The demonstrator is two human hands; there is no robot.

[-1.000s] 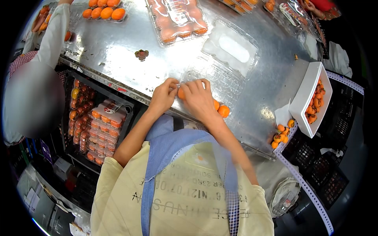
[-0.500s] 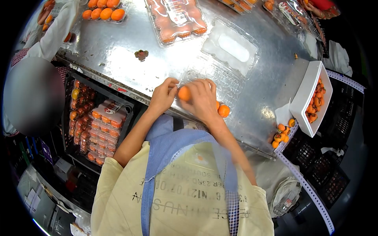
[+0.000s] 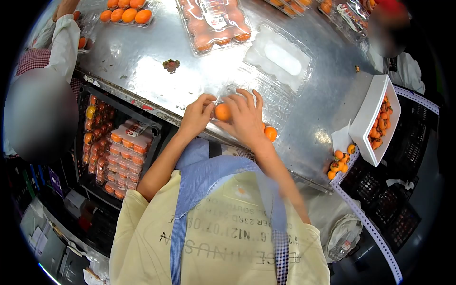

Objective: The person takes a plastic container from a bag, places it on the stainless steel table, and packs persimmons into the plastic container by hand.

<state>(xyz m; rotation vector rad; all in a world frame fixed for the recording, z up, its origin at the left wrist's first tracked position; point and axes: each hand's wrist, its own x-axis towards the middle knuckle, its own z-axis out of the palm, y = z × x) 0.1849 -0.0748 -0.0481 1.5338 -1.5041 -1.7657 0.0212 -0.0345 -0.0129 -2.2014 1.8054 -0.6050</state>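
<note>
An orange persimmon (image 3: 223, 112) lies at the left end of a clear plastic tray (image 3: 278, 102) near the table's front edge. My right hand (image 3: 244, 116) is around the persimmon's right side, its thumb below and forefinger above, while the other fingers stick out over the tray. My left hand (image 3: 198, 114) is closed, fingertips and thumb at the tray's left end beside the fruit. Another persimmon (image 3: 270, 133) sits at the tray's near right, and part of one more shows by my right wrist. My right hand hides the tray's middle.
A clear lid (image 3: 280, 56) lies beyond the tray, near a filled persimmon pack (image 3: 213, 23). Loose calyx leaves (image 3: 171, 66) dot the metal table. A tilted white box (image 3: 380, 118) of small persimmons stands right; stacked packs (image 3: 128, 156) fill a crate at lower left. People work at both sides.
My right hand's outer fingers have lifted and spread a little, uncovering more of the persimmon. My left hand stays put. The person at left has shifted an arm; the person at right leans further in.
</note>
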